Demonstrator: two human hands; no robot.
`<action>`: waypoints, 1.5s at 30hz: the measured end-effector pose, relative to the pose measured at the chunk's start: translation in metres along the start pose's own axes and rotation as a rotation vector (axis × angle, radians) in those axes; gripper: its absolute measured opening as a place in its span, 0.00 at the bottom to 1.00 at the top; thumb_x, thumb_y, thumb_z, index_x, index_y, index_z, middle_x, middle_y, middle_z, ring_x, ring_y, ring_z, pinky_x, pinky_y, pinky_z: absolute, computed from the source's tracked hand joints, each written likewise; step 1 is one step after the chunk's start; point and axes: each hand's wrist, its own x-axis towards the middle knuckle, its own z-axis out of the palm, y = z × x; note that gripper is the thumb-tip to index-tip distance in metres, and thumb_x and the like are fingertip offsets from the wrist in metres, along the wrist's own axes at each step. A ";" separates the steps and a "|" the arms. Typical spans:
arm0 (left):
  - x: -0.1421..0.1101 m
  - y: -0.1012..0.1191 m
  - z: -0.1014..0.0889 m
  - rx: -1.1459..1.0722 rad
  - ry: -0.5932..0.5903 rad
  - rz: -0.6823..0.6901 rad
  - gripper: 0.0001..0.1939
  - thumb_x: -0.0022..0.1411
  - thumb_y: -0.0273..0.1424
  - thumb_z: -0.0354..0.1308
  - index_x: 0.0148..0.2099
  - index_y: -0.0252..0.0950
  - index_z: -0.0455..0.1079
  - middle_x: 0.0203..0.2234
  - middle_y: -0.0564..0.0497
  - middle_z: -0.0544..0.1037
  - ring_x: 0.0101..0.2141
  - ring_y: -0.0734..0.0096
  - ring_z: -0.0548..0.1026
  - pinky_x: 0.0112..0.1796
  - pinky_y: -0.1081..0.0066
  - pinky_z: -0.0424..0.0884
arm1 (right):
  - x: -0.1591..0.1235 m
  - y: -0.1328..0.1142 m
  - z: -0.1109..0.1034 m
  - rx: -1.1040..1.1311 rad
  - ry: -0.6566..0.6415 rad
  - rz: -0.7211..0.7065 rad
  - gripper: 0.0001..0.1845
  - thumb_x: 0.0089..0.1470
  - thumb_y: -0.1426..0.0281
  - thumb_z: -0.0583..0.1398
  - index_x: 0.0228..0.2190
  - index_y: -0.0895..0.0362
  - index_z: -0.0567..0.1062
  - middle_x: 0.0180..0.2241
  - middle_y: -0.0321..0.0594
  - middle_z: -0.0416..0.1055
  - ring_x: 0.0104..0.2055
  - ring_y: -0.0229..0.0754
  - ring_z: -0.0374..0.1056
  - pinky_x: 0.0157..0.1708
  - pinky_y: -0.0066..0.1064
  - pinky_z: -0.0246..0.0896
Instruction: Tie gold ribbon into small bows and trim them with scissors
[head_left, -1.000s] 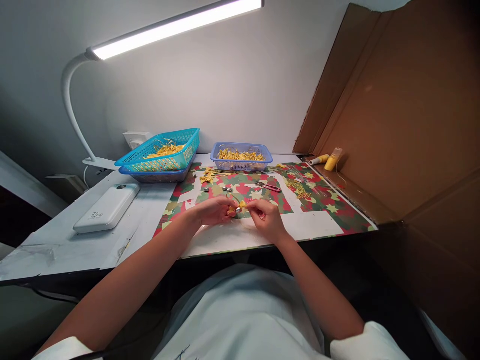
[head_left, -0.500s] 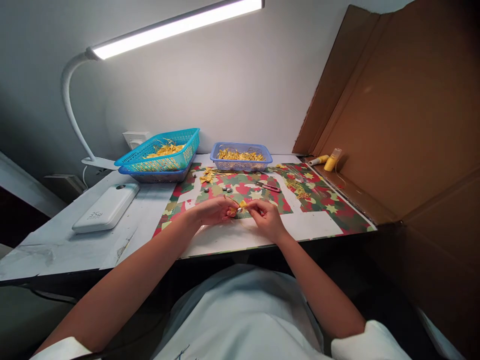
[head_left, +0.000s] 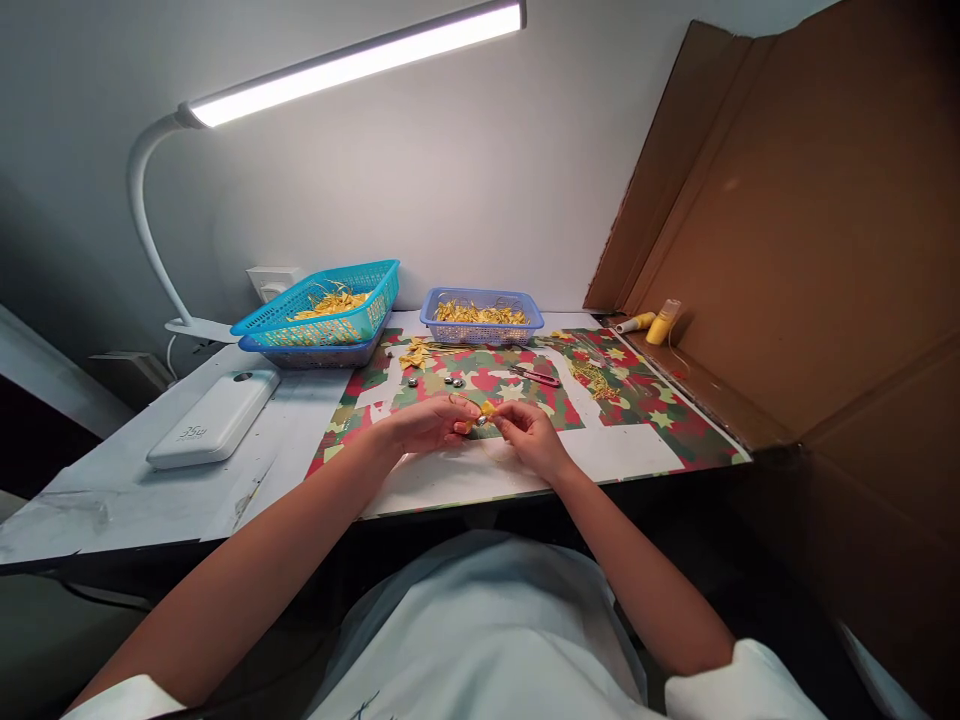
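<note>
Left hand (head_left: 435, 423): fingers pressed together on the left side of a small yellow ribbon bow (head_left: 487, 409) with a round silver bell (head_left: 482, 421); exact grip too small to tell. Right hand (head_left: 531, 436): fingers pinching the bow's right side. Bow and bell sit between both hands, in front of the periwinkle-blue plastic mesh basket (head_left: 481, 332), the landmark, which holds yellow ribbon pieces.

Between hands and basket, on a red-green camouflage-print sheet (head_left: 645, 400): loose silver bells (head_left: 458, 383), and to their right, pink-handled snips (head_left: 537, 375). Yellow ribbon bows (head_left: 414, 355) lie front-left of the basket, a tangle of gold cord (head_left: 595, 380) front-right.

Left of the basket: a tilted turquoise mesh basket (head_left: 375, 305), also with yellow pieces, on a darker blue basket (head_left: 315, 356). Further left and nearer: a white power bank (head_left: 214, 420) on the white counter (head_left: 157, 515). Right of the basket: two yellow thread spools (head_left: 661, 326) by brown cardboard (head_left: 795, 220). White lamp (head_left: 360, 62) overhead, lit.
</note>
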 end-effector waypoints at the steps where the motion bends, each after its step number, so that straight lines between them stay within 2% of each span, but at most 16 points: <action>1: 0.000 0.000 -0.001 0.002 -0.003 0.001 0.09 0.45 0.26 0.67 0.25 0.31 0.68 0.18 0.56 0.63 0.19 0.83 0.58 0.18 0.81 0.57 | 0.000 0.000 0.000 -0.001 -0.002 0.002 0.15 0.48 0.56 0.61 0.27 0.55 0.73 0.21 0.33 0.65 0.23 0.34 0.57 0.22 0.26 0.53; 5: 0.001 -0.002 -0.002 0.040 0.007 0.028 0.10 0.46 0.27 0.67 0.25 0.31 0.68 0.18 0.56 0.63 0.19 0.83 0.59 0.18 0.81 0.56 | 0.000 -0.001 0.001 0.000 0.002 0.015 0.16 0.48 0.54 0.61 0.27 0.55 0.73 0.21 0.33 0.64 0.22 0.34 0.56 0.22 0.26 0.52; 10: 0.000 -0.003 0.006 0.046 0.146 0.090 0.12 0.41 0.28 0.69 0.26 0.32 0.68 0.18 0.58 0.61 0.18 0.83 0.58 0.17 0.81 0.51 | 0.001 0.001 0.003 0.032 0.001 0.023 0.15 0.49 0.56 0.59 0.27 0.55 0.71 0.20 0.31 0.63 0.22 0.33 0.58 0.22 0.26 0.54; 16: 0.001 -0.006 0.013 0.126 0.273 0.143 0.12 0.43 0.30 0.68 0.25 0.32 0.67 0.16 0.58 0.61 0.15 0.86 0.53 0.17 0.78 0.45 | 0.001 0.005 0.003 0.049 0.038 0.073 0.13 0.49 0.58 0.61 0.29 0.55 0.68 0.22 0.35 0.72 0.25 0.38 0.69 0.26 0.28 0.61; 20: 0.005 -0.008 0.015 0.199 0.335 0.191 0.11 0.43 0.31 0.67 0.24 0.32 0.68 0.15 0.57 0.63 0.14 0.86 0.53 0.18 0.77 0.45 | 0.002 0.006 0.004 0.057 0.044 0.095 0.14 0.50 0.58 0.60 0.29 0.55 0.67 0.25 0.38 0.75 0.28 0.40 0.71 0.25 0.28 0.61; 26: 0.008 -0.009 0.018 0.287 0.437 0.329 0.09 0.43 0.31 0.66 0.23 0.33 0.69 0.16 0.55 0.67 0.16 0.82 0.59 0.18 0.76 0.48 | 0.003 0.005 0.002 -0.108 0.190 0.031 0.09 0.51 0.63 0.60 0.32 0.55 0.71 0.33 0.40 0.75 0.31 0.39 0.70 0.30 0.30 0.65; 29: 0.008 -0.009 0.019 0.308 0.447 0.391 0.09 0.43 0.30 0.66 0.22 0.33 0.69 0.18 0.54 0.70 0.17 0.82 0.61 0.19 0.77 0.51 | 0.003 0.005 0.001 -0.153 0.174 0.049 0.08 0.52 0.64 0.59 0.31 0.56 0.73 0.32 0.41 0.75 0.30 0.39 0.69 0.30 0.31 0.65; 36: 0.007 -0.012 0.021 0.359 0.418 0.410 0.10 0.45 0.33 0.65 0.22 0.34 0.67 0.14 0.56 0.66 0.14 0.82 0.59 0.16 0.76 0.51 | 0.004 0.006 0.003 -0.195 0.171 0.022 0.08 0.52 0.64 0.58 0.32 0.55 0.73 0.30 0.38 0.74 0.28 0.39 0.66 0.28 0.30 0.62; 40: 0.006 -0.011 0.024 0.399 0.421 0.408 0.11 0.45 0.34 0.64 0.24 0.33 0.68 0.13 0.57 0.64 0.14 0.82 0.57 0.15 0.77 0.51 | 0.003 0.002 0.003 -0.213 0.130 -0.014 0.07 0.53 0.66 0.56 0.29 0.55 0.72 0.27 0.37 0.73 0.28 0.38 0.65 0.27 0.29 0.59; 45: 0.005 -0.012 0.024 0.422 0.410 0.408 0.12 0.45 0.36 0.63 0.24 0.33 0.67 0.13 0.57 0.64 0.14 0.83 0.57 0.15 0.78 0.51 | 0.003 0.004 0.002 -0.156 0.107 -0.005 0.08 0.53 0.66 0.56 0.28 0.56 0.73 0.28 0.37 0.74 0.29 0.38 0.67 0.29 0.28 0.59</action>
